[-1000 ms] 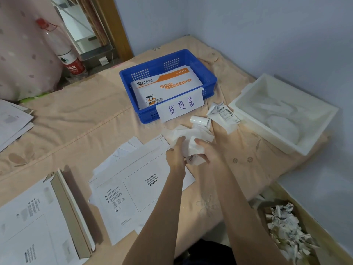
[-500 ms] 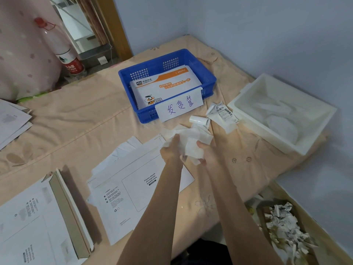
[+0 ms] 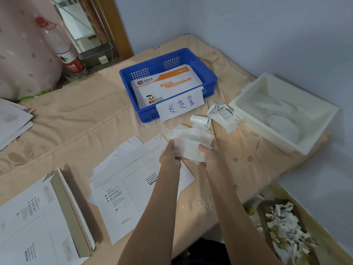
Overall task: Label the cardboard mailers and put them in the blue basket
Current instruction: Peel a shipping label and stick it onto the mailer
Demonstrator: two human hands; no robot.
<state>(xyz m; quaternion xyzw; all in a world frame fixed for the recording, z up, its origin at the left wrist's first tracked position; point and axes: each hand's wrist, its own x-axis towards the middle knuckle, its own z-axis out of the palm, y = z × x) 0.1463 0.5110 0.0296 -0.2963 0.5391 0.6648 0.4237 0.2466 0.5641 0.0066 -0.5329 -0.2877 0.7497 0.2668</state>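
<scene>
Label (image 3: 190, 145) pinched between both hands—left hand (image 3: 169, 156), right hand (image 3: 206, 155); mailer (image 3: 133, 188) lies just below-left, nearer the left, long axis running left-right.

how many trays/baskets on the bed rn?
2. The blue basket sits at the far middle with an orange-and-white mailer inside. The white tray sits to its right by the wall. Others may lie out of view.

It looked like a home bedroom used for parcel packing: a peach floral bedsheet (image 3: 80, 119) covered the bed, with a pink dotted curtain (image 3: 21, 54) behind it.
</scene>
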